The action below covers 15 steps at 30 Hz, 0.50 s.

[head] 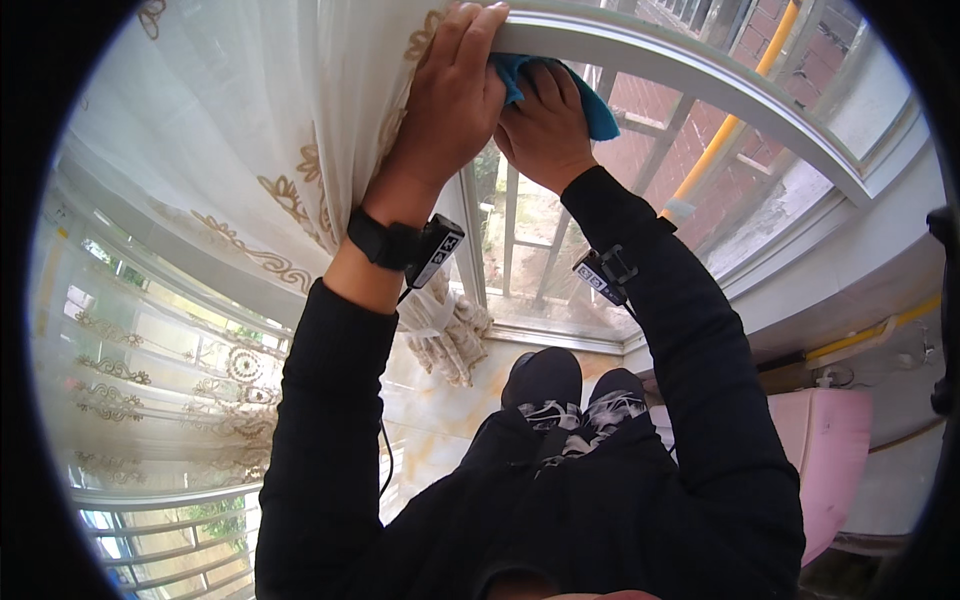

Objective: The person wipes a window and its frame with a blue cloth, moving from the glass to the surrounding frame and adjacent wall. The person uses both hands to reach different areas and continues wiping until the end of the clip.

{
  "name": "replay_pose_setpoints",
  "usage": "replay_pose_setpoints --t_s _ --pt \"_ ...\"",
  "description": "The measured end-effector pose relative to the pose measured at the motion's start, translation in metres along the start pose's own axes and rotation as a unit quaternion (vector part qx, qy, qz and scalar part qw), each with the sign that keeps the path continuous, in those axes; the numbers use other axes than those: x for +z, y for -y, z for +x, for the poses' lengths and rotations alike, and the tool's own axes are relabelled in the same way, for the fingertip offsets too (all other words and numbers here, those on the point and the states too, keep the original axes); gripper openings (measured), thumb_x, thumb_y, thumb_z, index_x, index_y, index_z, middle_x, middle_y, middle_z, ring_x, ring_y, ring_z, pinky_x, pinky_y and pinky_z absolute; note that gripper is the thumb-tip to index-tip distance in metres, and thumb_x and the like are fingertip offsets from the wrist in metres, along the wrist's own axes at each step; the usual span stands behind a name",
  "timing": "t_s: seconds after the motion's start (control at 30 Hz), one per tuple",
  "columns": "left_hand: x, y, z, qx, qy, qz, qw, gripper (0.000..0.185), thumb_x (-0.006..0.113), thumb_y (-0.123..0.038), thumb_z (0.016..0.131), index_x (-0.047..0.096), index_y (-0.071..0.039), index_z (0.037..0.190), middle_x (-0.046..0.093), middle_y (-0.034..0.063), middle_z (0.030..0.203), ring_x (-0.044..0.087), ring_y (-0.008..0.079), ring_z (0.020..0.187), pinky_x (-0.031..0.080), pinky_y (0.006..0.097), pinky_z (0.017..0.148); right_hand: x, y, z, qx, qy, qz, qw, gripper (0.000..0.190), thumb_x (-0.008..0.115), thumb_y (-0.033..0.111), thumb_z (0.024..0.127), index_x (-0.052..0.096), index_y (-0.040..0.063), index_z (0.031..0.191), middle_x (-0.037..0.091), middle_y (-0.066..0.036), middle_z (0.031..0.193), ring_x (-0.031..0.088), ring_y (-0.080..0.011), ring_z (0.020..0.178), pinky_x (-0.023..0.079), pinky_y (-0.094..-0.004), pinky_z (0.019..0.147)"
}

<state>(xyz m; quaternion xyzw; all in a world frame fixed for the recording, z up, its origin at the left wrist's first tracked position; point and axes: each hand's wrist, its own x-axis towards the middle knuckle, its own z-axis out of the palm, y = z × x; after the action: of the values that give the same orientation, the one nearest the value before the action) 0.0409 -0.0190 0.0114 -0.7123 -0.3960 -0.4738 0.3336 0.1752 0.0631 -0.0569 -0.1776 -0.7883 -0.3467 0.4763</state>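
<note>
My left hand reaches up to the end of a white window frame, its fingers curled over the edge. Along the outer side of that hand hangs a sheer white curtain with brown floral embroidery. Close beside it, my right hand presses a blue cloth against the glass just under the frame. Part of the cloth is hidden by the fingers. Black straps with small devices sit on my left wrist and on my right sleeve.
Outside the glass are metal bars and a yellow pipe. A gathered curtain end hangs low near the window sill. To the right stands a pink appliance or cabinet. My shoes are below on a marbled floor.
</note>
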Motion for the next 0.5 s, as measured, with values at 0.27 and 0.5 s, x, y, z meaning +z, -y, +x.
replay_pose_setpoints --t_s 0.27,0.5 --pt "-0.007 -0.013 -0.005 0.025 0.01 0.053 0.998 0.054 0.06 -0.01 0.085 0.049 -0.002 0.137 0.049 0.0203 0.138 0.044 0.0399 0.131 0.034 0.0498 0.112 -0.007 -0.006 -0.011 -0.032 0.067 0.02 0.997 0.034 0.071 0.023 0.084 0.068 0.016 0.117 0.056 -0.003 0.134 0.043 -0.0265 0.134 0.029 -0.0453 0.116" --pt "0.006 -0.025 -0.056 0.133 0.161 0.033 0.977 0.063 0.069 -0.008 0.083 0.051 -0.019 0.142 0.045 0.0065 0.149 0.038 0.0312 0.141 0.034 0.0496 0.114 -0.017 0.002 -0.012 -0.024 0.207 -0.076 0.975 0.045 0.051 0.033 0.094 0.059 0.011 0.133 0.054 -0.009 0.142 0.039 -0.0245 0.14 0.02 -0.0424 0.123"
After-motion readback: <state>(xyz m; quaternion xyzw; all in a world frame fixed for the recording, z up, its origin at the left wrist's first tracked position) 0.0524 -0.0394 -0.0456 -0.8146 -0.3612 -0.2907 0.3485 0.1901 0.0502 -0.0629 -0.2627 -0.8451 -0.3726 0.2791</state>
